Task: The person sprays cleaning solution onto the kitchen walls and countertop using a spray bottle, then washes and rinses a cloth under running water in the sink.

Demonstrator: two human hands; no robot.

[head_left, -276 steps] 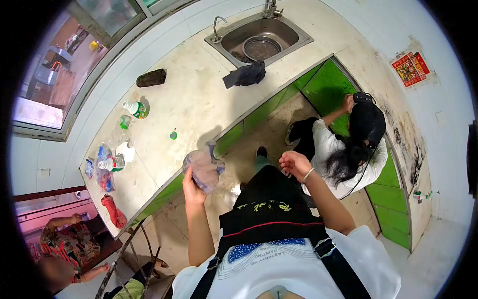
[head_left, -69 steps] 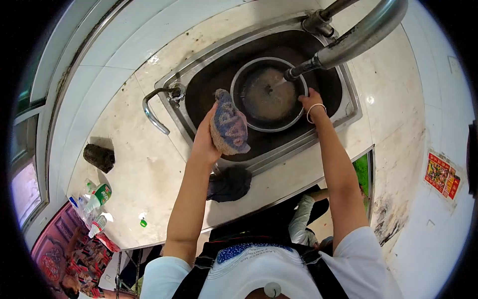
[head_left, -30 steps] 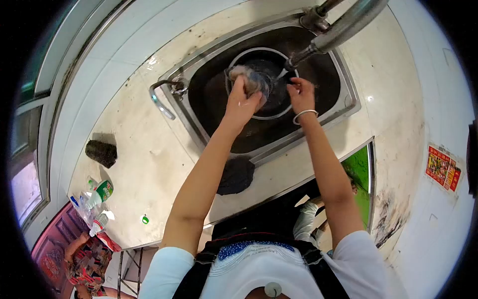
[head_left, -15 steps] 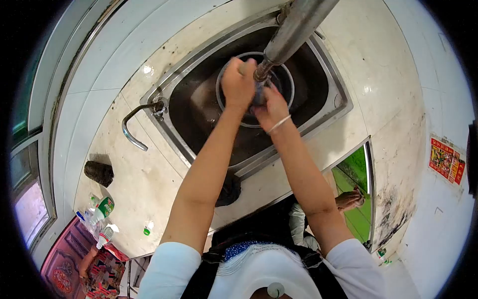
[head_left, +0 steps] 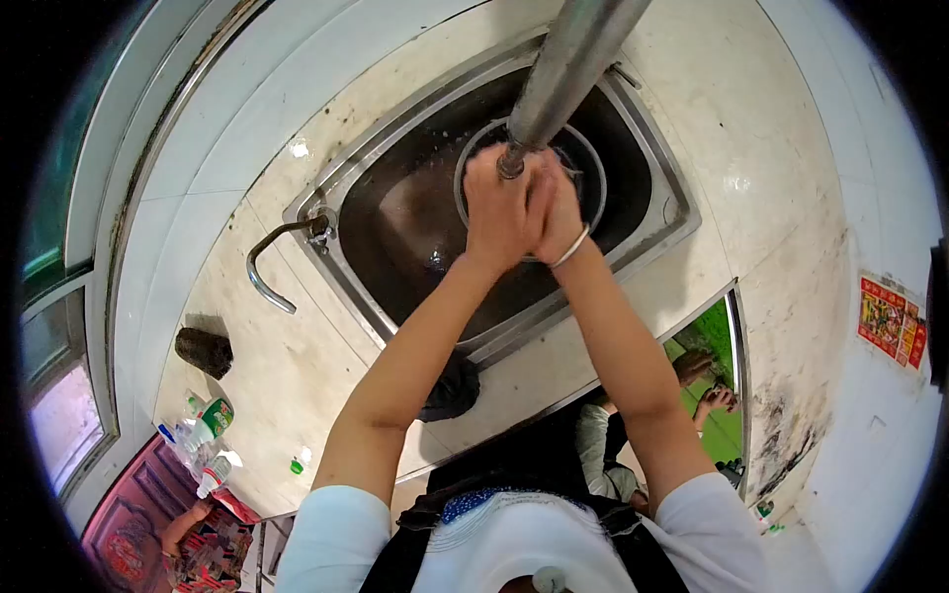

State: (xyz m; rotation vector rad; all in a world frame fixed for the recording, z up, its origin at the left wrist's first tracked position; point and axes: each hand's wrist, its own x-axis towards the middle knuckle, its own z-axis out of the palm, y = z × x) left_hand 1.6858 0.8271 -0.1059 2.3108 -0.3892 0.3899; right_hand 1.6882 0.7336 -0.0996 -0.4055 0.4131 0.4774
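Observation:
My left hand point(head_left: 499, 208) and my right hand point(head_left: 560, 210) are pressed together beneath the end of a metal faucet point(head_left: 573, 74). Their fingers are closed, and whatever lies between them is hidden. A bracelet circles my right wrist. Just under both hands, a round basin point(head_left: 602, 193) stands in the metal sink point(head_left: 381, 257); my hands and the faucet cover much of its inside.
A smaller curved tap point(head_left: 259, 272) rises at the sink's left corner. On the counter point(head_left: 297, 371) are a dark brown block point(head_left: 204, 351), a green-and-white bottle point(head_left: 211, 422) and a black cloth-like bundle point(head_left: 452, 388). Other people show at lower left and lower right.
My hands have come closer together, the left one shifting right. A greyish thing seen between them before is now covered. The basin sits slightly further right in view.

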